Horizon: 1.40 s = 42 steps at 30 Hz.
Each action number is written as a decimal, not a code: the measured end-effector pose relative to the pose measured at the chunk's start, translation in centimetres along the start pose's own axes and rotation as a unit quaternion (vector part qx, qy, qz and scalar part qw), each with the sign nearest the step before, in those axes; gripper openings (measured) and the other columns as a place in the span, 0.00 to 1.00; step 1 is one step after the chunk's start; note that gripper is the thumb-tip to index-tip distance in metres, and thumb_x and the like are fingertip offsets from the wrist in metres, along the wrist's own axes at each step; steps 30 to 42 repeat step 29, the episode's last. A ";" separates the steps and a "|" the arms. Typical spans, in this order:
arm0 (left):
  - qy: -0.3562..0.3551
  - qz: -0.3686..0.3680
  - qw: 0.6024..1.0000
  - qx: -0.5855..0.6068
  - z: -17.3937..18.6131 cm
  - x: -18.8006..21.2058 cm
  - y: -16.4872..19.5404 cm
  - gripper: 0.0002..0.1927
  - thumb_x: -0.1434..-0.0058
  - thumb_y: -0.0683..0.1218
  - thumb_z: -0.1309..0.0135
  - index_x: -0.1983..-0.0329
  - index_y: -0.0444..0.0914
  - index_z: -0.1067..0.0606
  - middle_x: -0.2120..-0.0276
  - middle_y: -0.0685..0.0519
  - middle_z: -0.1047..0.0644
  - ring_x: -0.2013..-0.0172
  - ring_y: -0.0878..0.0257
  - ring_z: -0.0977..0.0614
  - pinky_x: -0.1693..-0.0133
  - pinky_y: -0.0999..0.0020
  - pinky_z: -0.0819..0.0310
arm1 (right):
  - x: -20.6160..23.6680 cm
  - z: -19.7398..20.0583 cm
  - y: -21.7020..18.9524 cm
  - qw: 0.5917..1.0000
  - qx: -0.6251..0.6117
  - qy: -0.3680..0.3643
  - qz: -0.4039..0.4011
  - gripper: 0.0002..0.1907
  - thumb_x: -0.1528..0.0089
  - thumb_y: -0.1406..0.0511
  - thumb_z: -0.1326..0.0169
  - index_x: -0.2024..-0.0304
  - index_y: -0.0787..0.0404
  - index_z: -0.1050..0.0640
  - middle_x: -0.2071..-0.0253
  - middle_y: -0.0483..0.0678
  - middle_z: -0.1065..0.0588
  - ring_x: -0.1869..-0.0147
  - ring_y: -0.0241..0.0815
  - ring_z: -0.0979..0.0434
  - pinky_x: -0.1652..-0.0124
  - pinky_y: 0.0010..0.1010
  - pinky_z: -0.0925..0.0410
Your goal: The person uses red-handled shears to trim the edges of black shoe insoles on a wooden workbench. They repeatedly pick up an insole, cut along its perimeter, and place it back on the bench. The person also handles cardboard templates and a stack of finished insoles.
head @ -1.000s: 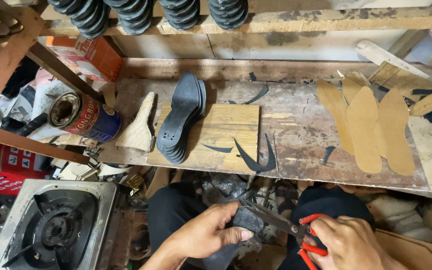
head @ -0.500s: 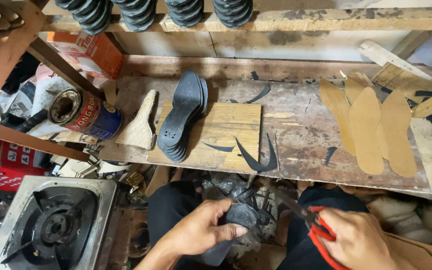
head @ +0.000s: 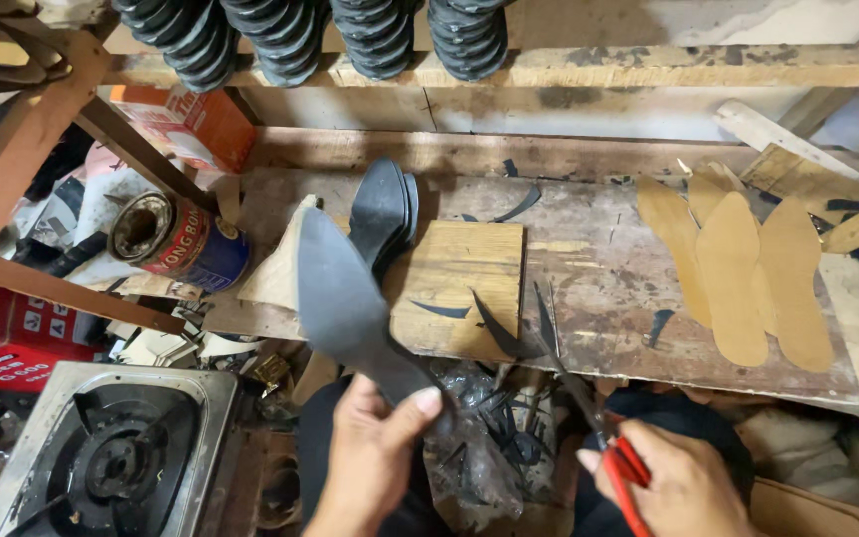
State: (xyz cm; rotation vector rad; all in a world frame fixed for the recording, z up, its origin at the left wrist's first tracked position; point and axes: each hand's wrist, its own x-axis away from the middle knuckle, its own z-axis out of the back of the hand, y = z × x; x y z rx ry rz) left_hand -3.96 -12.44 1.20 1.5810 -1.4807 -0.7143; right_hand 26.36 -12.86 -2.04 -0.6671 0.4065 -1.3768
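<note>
Two hands busy here: the left hand [head: 370, 452] now pinches a dark grey sole [head: 345, 298] by its narrow end, raised flat over the desk's [head: 599, 268] front edge, where half a second ago it was bunched low in the lap. The right hand [head: 673, 487] is closed round the red-handled scissors [head: 589, 413], blades now pulled clear of the sole.

I count one grey sole [head: 345, 298] held up, one stack of dark soles [head: 387, 209] on the bench (too tightly packed to number), four tan insoles [head: 733, 268], one pair of red-handled scissors [head: 599, 428], one glue tin [head: 176, 244] and one gas burner [head: 111, 457].
</note>
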 end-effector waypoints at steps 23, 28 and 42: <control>-0.022 0.045 0.979 0.197 -1.1 1.3 -4.1 0.16 0.37 0.39 0.46 0.45 0.34 0.28 0.50 0.47 0.20 0.50 0.59 0.19 0.46 0.59 0.26 | -0.4 -2.3 -1.0 0.980 0.046 0.034 0.191 0.21 0.56 0.59 0.29 0.62 0.55 0.19 0.76 0.50 0.22 0.75 0.53 0.18 0.77 0.42 0.28; 0.015 -0.063 0.990 -0.126 2.5 -1.6 0.2 0.16 0.34 0.42 0.45 0.44 0.33 0.26 0.54 0.49 0.18 0.55 0.63 0.19 0.50 0.66 0.25 | -1.3 0.3 -2.2 0.996 0.086 0.029 0.001 0.20 0.53 0.52 0.27 0.63 0.49 0.17 0.76 0.48 0.20 0.78 0.49 0.17 0.73 0.42 0.27; 0.026 -0.105 0.976 -0.189 3.5 -2.3 1.6 0.17 0.34 0.43 0.45 0.43 0.32 0.25 0.53 0.50 0.18 0.54 0.65 0.19 0.49 0.68 0.26 | -1.7 0.5 -2.8 0.996 0.086 0.030 0.006 0.20 0.53 0.52 0.27 0.63 0.49 0.17 0.76 0.48 0.20 0.78 0.49 0.17 0.73 0.42 0.27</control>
